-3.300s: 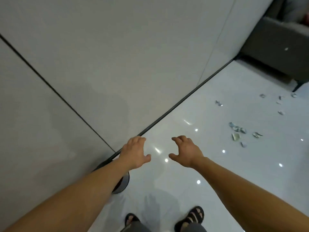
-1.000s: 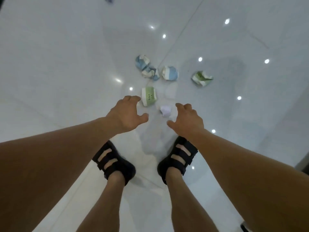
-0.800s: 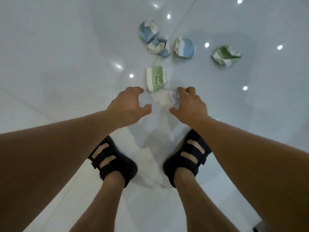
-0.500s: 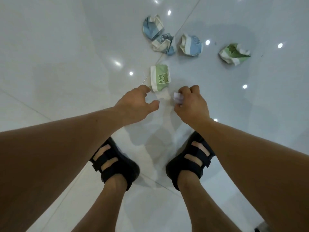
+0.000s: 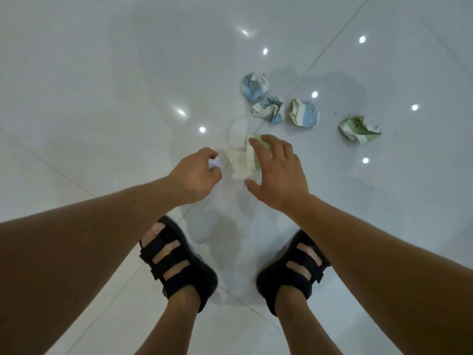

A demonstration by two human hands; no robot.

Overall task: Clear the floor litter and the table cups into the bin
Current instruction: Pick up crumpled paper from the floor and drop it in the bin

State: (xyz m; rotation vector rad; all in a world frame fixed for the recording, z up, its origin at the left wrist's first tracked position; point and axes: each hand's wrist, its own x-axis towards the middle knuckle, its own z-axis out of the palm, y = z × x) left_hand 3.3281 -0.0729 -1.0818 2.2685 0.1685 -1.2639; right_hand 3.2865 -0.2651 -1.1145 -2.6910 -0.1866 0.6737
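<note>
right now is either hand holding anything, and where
Left hand pinches a white scrap in its fingertips. Right hand is open over the green cup, not gripping.

- Light falls evenly and fairly brightly from overhead; ceiling lamps show as small, hard white dots of glare on the glossy floor (image 5: 102, 98).
- Soft grey shadows pool on the tiles between the sandals (image 5: 176, 260) and spread faintly around the crumpled cups (image 5: 303, 112).
- The polished tiles give pale, hazy reflections just beyond the hands.
- The whole picture has a cool, bluish-grey cast.
- The wide lens swells the forearms toward the lower corners and tilts the tile joints.
- The left hand (image 5: 195, 175) and the white scrap (image 5: 214, 163) it pinches look soft and washed out; the right hand (image 5: 277, 172) is slightly blurred too, while the cups are crisper.
</note>
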